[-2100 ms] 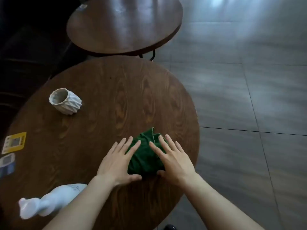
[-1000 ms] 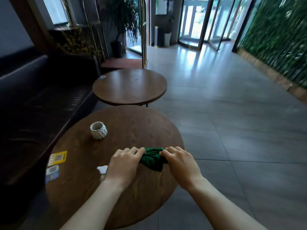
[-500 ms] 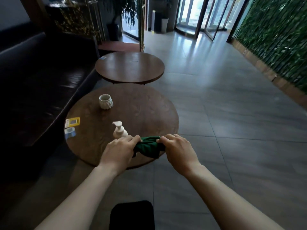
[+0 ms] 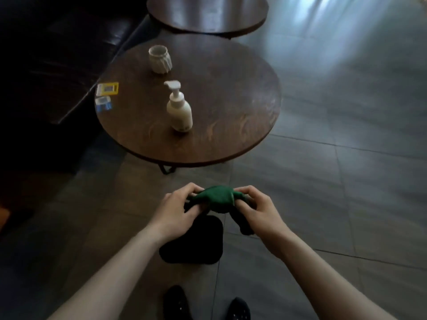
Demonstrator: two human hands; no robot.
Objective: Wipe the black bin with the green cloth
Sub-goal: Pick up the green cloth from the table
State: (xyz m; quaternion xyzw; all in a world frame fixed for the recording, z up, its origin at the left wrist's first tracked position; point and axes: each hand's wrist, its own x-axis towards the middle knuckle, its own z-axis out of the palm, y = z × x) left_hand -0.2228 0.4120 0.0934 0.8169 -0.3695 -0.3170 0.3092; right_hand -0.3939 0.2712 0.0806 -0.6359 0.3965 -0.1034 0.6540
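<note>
The green cloth [image 4: 218,197] is bunched up and stretched between both hands in the air, above the floor in front of the round table. My left hand [image 4: 178,210] pinches its left end and my right hand [image 4: 260,210] pinches its right end. Directly below them on the floor stands the black bin [image 4: 194,244], seen from above; my left wrist covers part of it. A dark part of the cloth hangs under my right hand.
The round wooden table [image 4: 231,93] ahead carries a white pump bottle [image 4: 179,108], a white ribbed cup [image 4: 160,58] and two small cards [image 4: 107,88] at its left edge. A second round table [image 4: 208,12] stands behind, a dark sofa [image 4: 57,42] to the left. My shoes [image 4: 178,303] show at the bottom.
The cloth went from flat on the table under both open hands to gripped and lifted off. I have stepped back from the table, and the view now tilts down over the black bin.
</note>
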